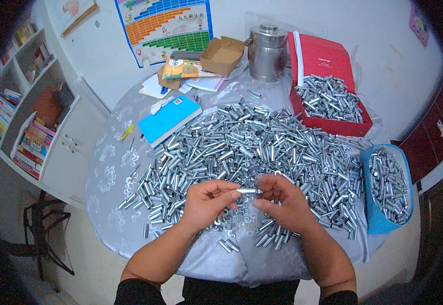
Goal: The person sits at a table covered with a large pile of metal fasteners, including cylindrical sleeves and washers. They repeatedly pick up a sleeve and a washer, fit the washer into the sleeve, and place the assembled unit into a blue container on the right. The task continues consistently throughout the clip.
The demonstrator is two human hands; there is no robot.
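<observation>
Between the thumb and index finger of my left hand (212, 200) is a metal sleeve anchor (247, 191), lying roughly level with its end towards the right. My right hand (284, 202), slightly blurred, is just beside that end with its fingers apart; no object shows clearly in its grasp. Beyond both hands spreads a large heap of metal sleeves and bolts (240, 148). Loose washers (247, 218) lie below and between the hands. Two short sleeves (229, 245) rest near the front edge, and a bundle of sleeves (274, 234) lies under my right wrist.
A red box (334, 127) and a blue fabric bin (381, 225), both filled with metal anchors, stand at the right. A blue book (170, 120) borders the heap. Behind are a steel canister (268, 55) and a cardboard box (221, 57). Silvery cloth covers the table (109, 225).
</observation>
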